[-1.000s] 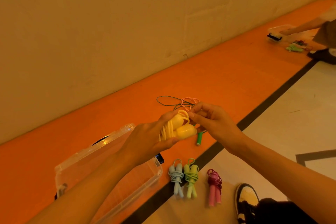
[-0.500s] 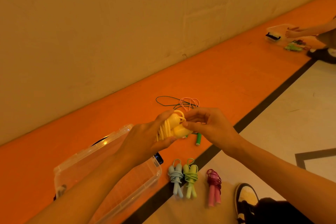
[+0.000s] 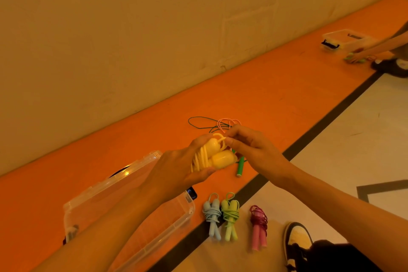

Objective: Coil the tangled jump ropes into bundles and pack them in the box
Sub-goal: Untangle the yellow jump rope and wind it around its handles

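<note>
Compared with half a second ago, my right hand [image 3: 254, 150] is drawing back from the yellow jump rope [image 3: 218, 157], so its lower handle is showing again. My left hand [image 3: 176, 170] is gripping the two handles and the wound cord together, above the orange floor [image 3: 287, 99], and the right fingers [image 3: 231, 139] are pinching the last loop at the top. I judge I am finishing this bundle. Next the loop needs tucking, so the coil is not springing open. Three bundles [image 3: 230, 214] are lying beside the clear box [image 3: 114, 185], not yet packed; a green rope [image 3: 240, 166] and a pink rope [image 3: 229, 119] are waiting loose behind.
</note>
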A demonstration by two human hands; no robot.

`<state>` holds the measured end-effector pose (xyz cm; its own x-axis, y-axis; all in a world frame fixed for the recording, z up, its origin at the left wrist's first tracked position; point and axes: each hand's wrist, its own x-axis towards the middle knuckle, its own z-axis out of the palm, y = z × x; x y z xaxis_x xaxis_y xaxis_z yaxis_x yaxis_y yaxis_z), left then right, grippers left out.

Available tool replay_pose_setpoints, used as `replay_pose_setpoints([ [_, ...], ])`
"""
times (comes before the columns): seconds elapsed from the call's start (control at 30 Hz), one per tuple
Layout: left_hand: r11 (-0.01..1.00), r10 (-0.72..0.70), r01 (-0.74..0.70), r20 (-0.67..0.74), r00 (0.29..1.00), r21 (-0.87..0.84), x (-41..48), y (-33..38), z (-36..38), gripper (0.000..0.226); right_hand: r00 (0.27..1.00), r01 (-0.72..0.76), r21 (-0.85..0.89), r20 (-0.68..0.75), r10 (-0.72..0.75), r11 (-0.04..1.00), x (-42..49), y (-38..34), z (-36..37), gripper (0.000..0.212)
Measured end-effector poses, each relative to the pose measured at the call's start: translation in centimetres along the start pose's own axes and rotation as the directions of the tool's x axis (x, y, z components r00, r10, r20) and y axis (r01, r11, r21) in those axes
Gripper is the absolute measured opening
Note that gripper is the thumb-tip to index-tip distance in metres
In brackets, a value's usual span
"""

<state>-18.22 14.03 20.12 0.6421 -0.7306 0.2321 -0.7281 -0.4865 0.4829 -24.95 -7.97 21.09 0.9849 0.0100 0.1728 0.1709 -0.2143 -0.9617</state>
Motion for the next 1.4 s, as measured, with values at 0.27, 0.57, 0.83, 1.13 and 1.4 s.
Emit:
replay_pose_setpoints([
  [0.27, 1.000, -0.011, 0.011, 0.016, 1.000, -0.029, -0.2, -0.1, 0.3, 0.072, 1.000, -0.008, 0.057, 0.000, 0.008, 0.998, 0.1, -0.2, -0.1, 0.028],
  [0.57, 0.995, 0.015, -0.026, 0.108, 0.994, 0.096, -0.4, 0.2, 0.5, 0.075, 0.997, -0.076, 0.087, 0.005, 0.076, 0.993, 0.2, -0.5, -0.4, 0.015],
  [0.83, 1.000, -0.009, 0.009, 0.001, 1.000, 0.024, -0.3, -0.2, 0.6, 0.068, 0.996, -0.094, 0.038, -0.005, 0.094, 0.995, 0.0, -0.3, -0.7, 0.021],
  [1.13, 0.999, 0.011, -0.008, -0.072, 0.997, 0.039, -0.3, 0.0, 0.6, 0.068, 0.995, 0.025, -0.145, -0.089, -0.038, 0.989, -0.1, 0.3, 0.0, 0.031],
  [1.4, 0.993, 0.010, 0.004, -0.119, 0.993, 0.117, -0.2, 0.5, 0.8, 0.068, 0.981, 0.028, -0.165, -0.183, -0.058, 0.986, -0.2, 0.6, 0.6, 0.034],
])
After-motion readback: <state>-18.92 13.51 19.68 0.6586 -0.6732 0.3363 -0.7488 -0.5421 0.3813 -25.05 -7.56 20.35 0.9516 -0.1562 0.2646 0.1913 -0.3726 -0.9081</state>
